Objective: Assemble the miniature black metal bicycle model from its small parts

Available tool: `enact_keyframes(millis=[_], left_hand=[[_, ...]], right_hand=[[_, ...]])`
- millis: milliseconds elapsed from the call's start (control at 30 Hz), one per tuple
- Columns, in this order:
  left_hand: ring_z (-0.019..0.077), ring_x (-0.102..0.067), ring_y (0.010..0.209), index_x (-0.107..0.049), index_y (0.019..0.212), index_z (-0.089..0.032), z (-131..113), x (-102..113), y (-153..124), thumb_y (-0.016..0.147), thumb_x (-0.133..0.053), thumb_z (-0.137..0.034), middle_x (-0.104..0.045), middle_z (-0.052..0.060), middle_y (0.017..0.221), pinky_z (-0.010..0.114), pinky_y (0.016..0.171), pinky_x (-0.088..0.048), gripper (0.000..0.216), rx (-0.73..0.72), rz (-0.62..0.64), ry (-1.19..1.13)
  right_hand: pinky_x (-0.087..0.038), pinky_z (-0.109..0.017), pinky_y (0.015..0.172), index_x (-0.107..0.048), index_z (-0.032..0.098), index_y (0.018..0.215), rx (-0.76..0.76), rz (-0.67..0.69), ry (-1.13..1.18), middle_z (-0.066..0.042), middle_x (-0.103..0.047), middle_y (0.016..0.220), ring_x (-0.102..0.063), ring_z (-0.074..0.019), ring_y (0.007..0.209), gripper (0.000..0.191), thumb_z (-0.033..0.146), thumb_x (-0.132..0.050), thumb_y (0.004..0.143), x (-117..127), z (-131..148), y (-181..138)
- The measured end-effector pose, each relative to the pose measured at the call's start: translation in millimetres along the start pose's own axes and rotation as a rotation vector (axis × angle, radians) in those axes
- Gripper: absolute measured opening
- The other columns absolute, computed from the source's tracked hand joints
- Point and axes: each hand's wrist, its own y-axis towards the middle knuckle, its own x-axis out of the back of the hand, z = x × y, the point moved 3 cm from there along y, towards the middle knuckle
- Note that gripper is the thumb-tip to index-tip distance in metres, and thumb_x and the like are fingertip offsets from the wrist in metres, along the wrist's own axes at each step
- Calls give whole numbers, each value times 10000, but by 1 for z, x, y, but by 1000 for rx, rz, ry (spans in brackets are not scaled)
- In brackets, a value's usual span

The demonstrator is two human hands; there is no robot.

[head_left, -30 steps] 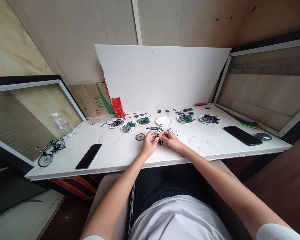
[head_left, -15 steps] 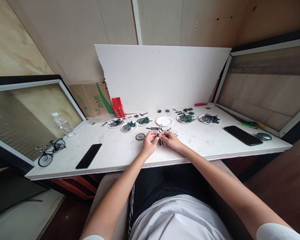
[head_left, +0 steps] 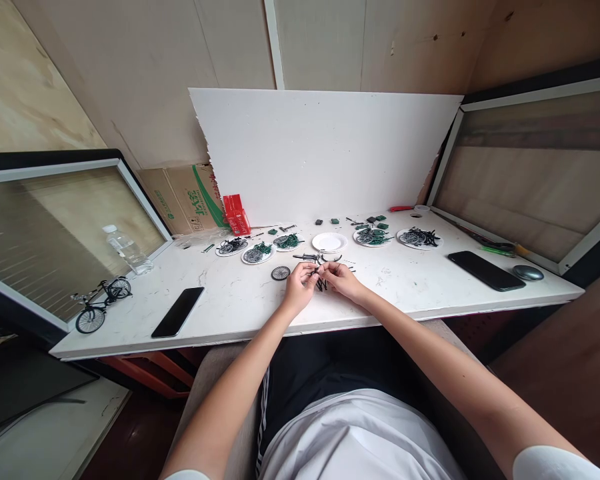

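My left hand point(head_left: 301, 283) and my right hand point(head_left: 341, 279) meet fingertip to fingertip above the white table. Both are closed in a pinch on a small black part point(head_left: 321, 284), seemingly a piece of a model bicycle frame; the fingers cover most of it. A loose spoked wheel point(head_left: 281, 273) lies just left of my left hand. Beyond the fingertips lie thin black pieces point(head_left: 307, 257). A whole black model bicycle point(head_left: 103, 303) stands at the table's left end.
Paper plates with black and green parts point(head_left: 258, 253) line the back, around a bare white plate point(head_left: 329, 242). A phone point(head_left: 178, 312) lies left, another phone point(head_left: 486, 271) and a mouse point(head_left: 529, 273) right. A bottle point(head_left: 128, 251) and a red box point(head_left: 236, 215) stand left.
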Motion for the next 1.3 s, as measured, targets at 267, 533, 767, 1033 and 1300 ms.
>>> enact_keyframes(millis=[267, 533, 767, 1033, 1300], left_hand=[[225, -708, 1088, -598, 1058, -184, -1, -1, 0, 923, -664, -213, -711, 131, 1130, 405, 986, -583, 153, -4, 4, -3], [217, -717, 1072, -596, 1050, -187, -1, -1, 0, 926, -654, -205, -720, 126, 1115, 398, 985, -588, 138, -3, 13, 7], [222, -716, 1075, -598, 1049, -187, -2, -1, 0, 923, -656, -210, -720, 128, 1123, 400, 984, -585, 141, -5, 17, 12], [218, -718, 1062, -595, 1050, -188, 0, -1, 0, 930, -661, -236, -724, 122, 1112, 385, 961, -593, 145, -13, 23, 31], [224, -722, 1053, -603, 1051, -189, 0, -2, 0, 933, -674, -272, -726, 126, 1117, 392, 953, -595, 161, -3, 25, 30]], right_hand=[[-421, -285, 625, -638, 196, 953, 3, 4, 9, -12, -581, 776, -516, -156, 707, 446, 637, -635, 884, -2, 6, -1], [-395, -283, 616, -631, 194, 934, -9, 4, 11, -2, -565, 772, -493, -145, 684, 411, 602, -643, 894, -3, 9, -1], [-413, -285, 615, -632, 195, 933, -3, -2, -5, -10, -572, 768, -507, -156, 701, 427, 619, -638, 885, -2, 8, -1], [-393, -274, 593, -620, 192, 920, -6, 6, -1, -3, -556, 764, -483, -144, 679, 415, 606, -632, 896, -3, 8, -1], [-386, -275, 594, -605, 198, 902, -11, -2, 1, -7, -559, 778, -482, -147, 683, 415, 612, -638, 890, -3, 10, -1]])
